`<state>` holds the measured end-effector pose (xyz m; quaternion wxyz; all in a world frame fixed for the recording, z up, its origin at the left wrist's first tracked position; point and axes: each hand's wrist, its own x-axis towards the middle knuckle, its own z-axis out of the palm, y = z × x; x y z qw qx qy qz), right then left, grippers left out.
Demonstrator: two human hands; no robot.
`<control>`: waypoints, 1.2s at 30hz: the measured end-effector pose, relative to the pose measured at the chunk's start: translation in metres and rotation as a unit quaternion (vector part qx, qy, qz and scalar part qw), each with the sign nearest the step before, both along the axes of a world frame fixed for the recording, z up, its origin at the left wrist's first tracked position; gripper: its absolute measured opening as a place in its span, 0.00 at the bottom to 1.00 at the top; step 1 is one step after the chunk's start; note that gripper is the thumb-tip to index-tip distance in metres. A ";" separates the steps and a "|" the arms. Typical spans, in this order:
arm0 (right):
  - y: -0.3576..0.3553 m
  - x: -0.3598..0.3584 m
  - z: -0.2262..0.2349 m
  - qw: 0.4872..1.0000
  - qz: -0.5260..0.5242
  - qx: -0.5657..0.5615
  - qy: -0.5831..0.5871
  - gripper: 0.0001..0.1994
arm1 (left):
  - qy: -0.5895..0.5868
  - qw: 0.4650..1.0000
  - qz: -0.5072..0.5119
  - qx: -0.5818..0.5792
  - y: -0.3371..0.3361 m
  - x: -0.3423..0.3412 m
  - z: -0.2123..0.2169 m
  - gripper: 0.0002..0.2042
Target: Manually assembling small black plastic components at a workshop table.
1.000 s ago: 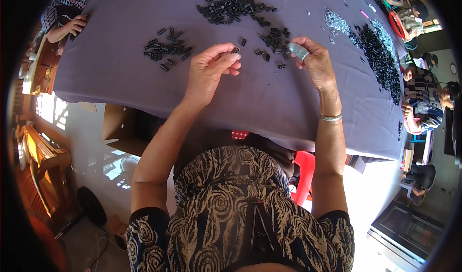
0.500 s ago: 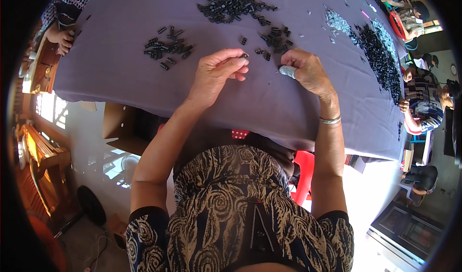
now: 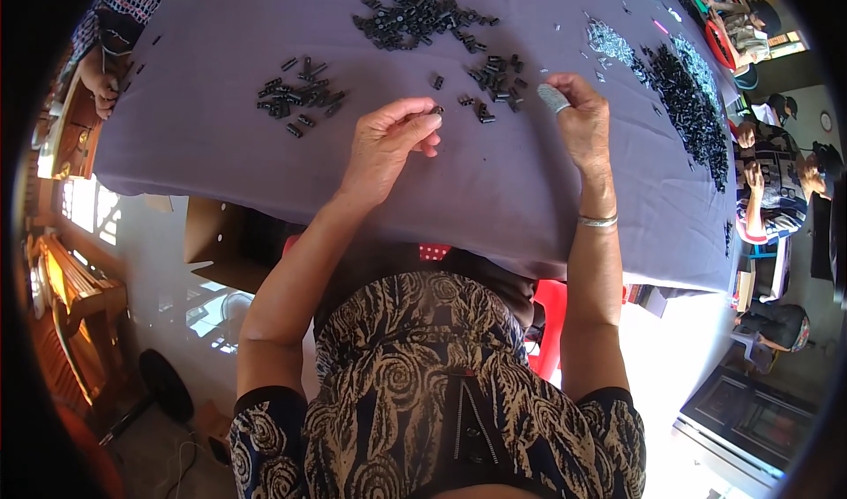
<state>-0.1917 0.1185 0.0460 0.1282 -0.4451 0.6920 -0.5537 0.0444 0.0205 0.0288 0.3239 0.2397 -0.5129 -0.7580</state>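
My left hand is closed in a pinch above the cloth. A small black cylindrical part shows at its fingertips, mostly covered by them. To the right, my right hand is raised with thumb and fingers pressed together; what they hold, if anything, is too small to make out. A grey wrapping covers a digit of that hand. Between the hands and just beyond them lies a small pile of black parts. Another pile of black cylinders is left of my left hand.
A purple-grey cloth covers the table. Farther off sits a larger heap of black parts. At the right are clear pieces and a long black heap. A co-worker's hand rests at the left edge; other people sit along the right.
My right hand has moved right and slightly away from my left hand, turning upward. My left hand stays nearly in place, still pinching the small black part.
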 end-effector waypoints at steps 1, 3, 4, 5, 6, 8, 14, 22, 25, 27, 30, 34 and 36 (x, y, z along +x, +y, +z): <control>0.001 -0.004 -0.001 1.000 0.001 -0.001 0.000 0.04 | 0.009 1.000 0.001 -0.001 0.000 0.000 -0.001 0.09; 0.004 -0.009 -0.003 0.999 -0.001 0.036 0.023 0.04 | 0.020 1.000 0.001 -0.001 0.000 -0.001 -0.003 0.09; 0.005 -0.010 -0.004 0.999 0.000 0.035 0.023 0.04 | 0.024 1.000 0.003 -0.002 0.000 -0.002 -0.003 0.09; 0.006 -0.008 -0.002 0.998 0.005 0.063 0.023 0.04 | 0.027 1.000 0.004 -0.003 0.000 -0.002 -0.004 0.08; 0.007 -0.006 -0.001 0.996 0.011 0.091 0.022 0.03 | 0.027 1.000 0.004 -0.004 0.000 -0.002 -0.004 0.08; 0.005 -0.004 -0.004 0.995 0.009 0.097 0.032 0.04 | 0.031 0.999 -0.003 -0.013 0.000 -0.002 -0.005 0.08; -0.003 0.002 -0.008 0.985 0.031 0.110 0.130 0.06 | 0.026 0.999 0.001 -0.023 0.002 -0.003 -0.005 0.08; -0.006 0.004 -0.007 0.968 0.044 0.151 0.195 0.06 | 0.024 0.999 -0.004 -0.024 0.003 -0.004 -0.004 0.08; -0.002 0.004 -0.007 0.968 0.033 0.145 0.201 0.05 | 0.027 0.999 -0.007 -0.027 0.002 -0.003 -0.005 0.08; 0.002 0.003 -0.006 0.983 0.066 0.147 0.085 0.04 | 0.025 0.999 -0.003 -0.028 0.003 -0.003 -0.005 0.08; 0.004 0.005 -0.008 0.984 0.076 0.142 0.071 0.03 | 0.025 0.999 0.003 -0.026 0.002 -0.003 -0.005 0.07; 0.007 0.003 -0.005 0.983 0.094 0.152 0.043 0.02 | 0.041 0.999 -0.006 -0.019 0.002 -0.003 -0.005 0.07; 0.008 0.003 -0.005 0.983 0.096 0.156 0.028 0.02 | 0.045 0.999 -0.009 -0.024 0.001 -0.004 -0.006 0.07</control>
